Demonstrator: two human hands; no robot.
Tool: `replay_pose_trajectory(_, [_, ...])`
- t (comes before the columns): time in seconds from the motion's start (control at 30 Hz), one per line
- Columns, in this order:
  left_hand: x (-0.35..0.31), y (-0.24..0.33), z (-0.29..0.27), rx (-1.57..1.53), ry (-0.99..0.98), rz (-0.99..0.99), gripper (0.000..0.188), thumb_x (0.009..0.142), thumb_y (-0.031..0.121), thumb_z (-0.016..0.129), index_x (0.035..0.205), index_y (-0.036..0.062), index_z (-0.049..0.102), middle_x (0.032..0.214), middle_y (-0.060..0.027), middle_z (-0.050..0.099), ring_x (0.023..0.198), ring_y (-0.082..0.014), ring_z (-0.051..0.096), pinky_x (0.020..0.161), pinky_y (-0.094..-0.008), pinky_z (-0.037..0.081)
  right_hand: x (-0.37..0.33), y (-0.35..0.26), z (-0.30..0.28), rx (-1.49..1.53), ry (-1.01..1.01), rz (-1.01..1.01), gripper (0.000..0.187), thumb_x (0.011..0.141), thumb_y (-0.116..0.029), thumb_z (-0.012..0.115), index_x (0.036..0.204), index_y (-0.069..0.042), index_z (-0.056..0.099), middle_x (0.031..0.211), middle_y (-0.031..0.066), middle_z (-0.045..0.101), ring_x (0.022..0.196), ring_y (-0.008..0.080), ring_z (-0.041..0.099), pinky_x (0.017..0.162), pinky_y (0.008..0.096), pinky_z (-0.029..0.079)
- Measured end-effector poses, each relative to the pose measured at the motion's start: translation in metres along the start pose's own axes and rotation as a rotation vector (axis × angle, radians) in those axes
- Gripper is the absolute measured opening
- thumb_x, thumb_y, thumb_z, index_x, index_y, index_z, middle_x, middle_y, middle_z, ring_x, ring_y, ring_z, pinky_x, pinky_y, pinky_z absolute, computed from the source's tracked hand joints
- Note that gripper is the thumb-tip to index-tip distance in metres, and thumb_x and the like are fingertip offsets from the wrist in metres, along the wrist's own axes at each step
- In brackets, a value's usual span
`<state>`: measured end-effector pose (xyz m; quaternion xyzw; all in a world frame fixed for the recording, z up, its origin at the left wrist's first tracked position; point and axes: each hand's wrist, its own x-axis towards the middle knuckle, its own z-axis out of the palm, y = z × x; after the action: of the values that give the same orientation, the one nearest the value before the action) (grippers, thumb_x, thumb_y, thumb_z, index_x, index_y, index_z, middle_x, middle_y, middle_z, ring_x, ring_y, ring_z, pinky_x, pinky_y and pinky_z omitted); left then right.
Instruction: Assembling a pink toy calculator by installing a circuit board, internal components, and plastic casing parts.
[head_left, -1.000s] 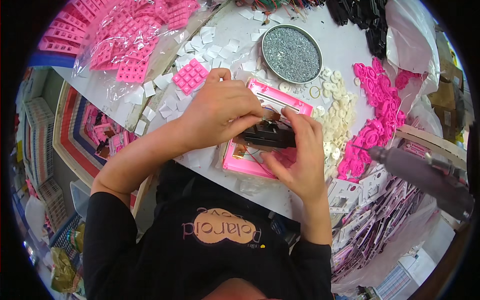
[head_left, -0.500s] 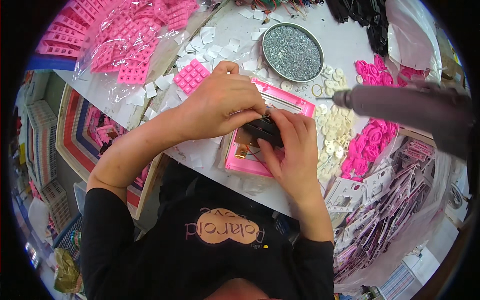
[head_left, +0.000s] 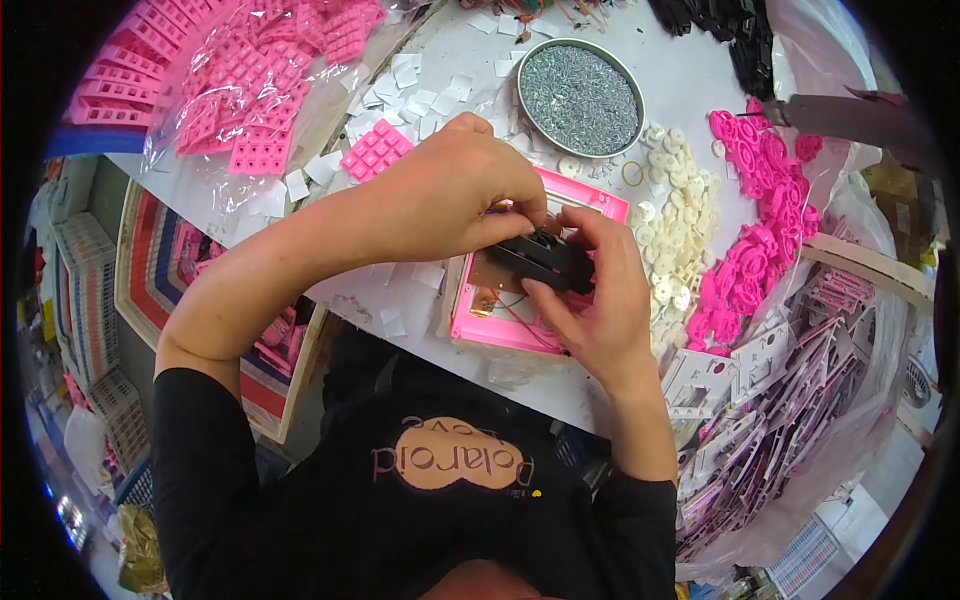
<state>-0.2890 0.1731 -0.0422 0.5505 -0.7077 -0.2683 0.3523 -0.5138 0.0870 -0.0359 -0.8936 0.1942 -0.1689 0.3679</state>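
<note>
Over a pink frame-shaped plastic housing (head_left: pixel 490 331) I hold a small black plastic part (head_left: pixel 545 262). My right hand (head_left: pixel 612 290) grips its right end, with the thumb below and the fingers above. At its upper left, my left hand (head_left: pixel 475 190) has thumb and fingertips pinched together; what lies between them is too small to make out. Inside the housing are a brown board (head_left: pixel 490 272), thin red wires (head_left: pixel 520 322) and a small gold-coloured piece (head_left: pixel 484 302). A pink keypad sheet (head_left: pixel 377 150) rests on the table beyond my left forearm.
A round tin of small screws (head_left: pixel 580 98) stands behind the housing. To its right lie cream discs (head_left: pixel 668 240) and bright pink parts (head_left: pixel 745 270). A grey power tool (head_left: pixel 850 118) hangs at the right. Bagged printed panels (head_left: pixel 770 420) stand near right, bagged pink keypads (head_left: pixel 245 90) far left.
The black part has shifted slightly right and tilted in my hands. The hanging power tool has swung up and away to the right.
</note>
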Motion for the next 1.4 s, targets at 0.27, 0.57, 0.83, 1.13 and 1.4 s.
replay_pose_trajectory(0.27, [0.011, -0.002, -0.005, 0.149, -0.057, 0.108, 0.012, 0.08, 0.01, 0.076, 0.09, 0.0109, 0.069, 0.087, -0.0019, 0.067, 0.083, -0.0238, 0.062, 0.09, -0.0406, 0.041, 0.003, 0.002, 0.0, -0.029, 0.015, -0.056, 0.059, 0.069, -0.004, 0.085, 0.121, 0.0, 0.056, 0.114, 0.0172, 0.063, 0.103, 0.0369, 0.06, 0.088, 0.0441, 0.05])
replay_pose_trajectory(0.57, [0.011, -0.001, -0.015, 0.226, -0.229, 0.172, 0.017, 0.08, 0.01, 0.074, 0.096, 0.0107, 0.071, 0.091, -0.0029, 0.069, 0.091, -0.0237, 0.066, 0.089, -0.04, 0.046, 0.007, -0.002, -0.002, -0.092, -0.004, -0.118, 0.047, 0.07, -0.005, 0.083, 0.111, -0.002, 0.062, 0.111, 0.0144, 0.063, 0.1, 0.0351, 0.059, 0.085, 0.0433, 0.051])
replay_pose_trajectory(0.83, [-0.013, 0.008, -0.001, 0.033, -0.05, -0.022, 0.023, 0.082, 0.008, 0.07, 0.104, 0.0058, 0.072, 0.094, -0.0087, 0.071, 0.085, -0.0274, 0.067, 0.076, -0.0376, 0.051, 0.01, -0.007, -0.001, -0.172, -0.059, -0.106, 0.043, 0.073, -0.004, 0.079, 0.111, -0.001, 0.059, 0.113, 0.0154, 0.061, 0.101, 0.0363, 0.056, 0.088, 0.045, 0.049])
replay_pose_trajectory(1.13, [0.016, 0.004, -0.003, -0.133, -0.123, -0.314, 0.021, 0.085, 0.017, 0.072, 0.089, -0.003, 0.073, 0.074, -0.0172, 0.069, 0.066, -0.026, 0.067, 0.065, -0.0365, 0.053, 0.006, -0.009, 0.01, -0.284, 0.005, -0.144, 0.044, 0.073, -0.002, 0.075, 0.113, 0.0, 0.057, 0.116, 0.0167, 0.06, 0.103, 0.0388, 0.056, 0.089, 0.0454, 0.049])
replay_pose_trajectory(1.4, [0.02, 0.009, -0.002, -0.044, -0.16, -0.25, 0.02, 0.083, 0.016, 0.07, 0.085, -0.0047, 0.071, 0.075, -0.0186, 0.069, 0.069, -0.0302, 0.069, 0.066, -0.0382, 0.054, 0.005, -0.032, 0.007, -0.559, -0.032, -0.095, 0.042, 0.073, -0.003, 0.071, 0.113, 0.001, 0.061, 0.121, 0.0152, 0.062, 0.102, 0.0352, 0.058, 0.084, 0.0438, 0.053])
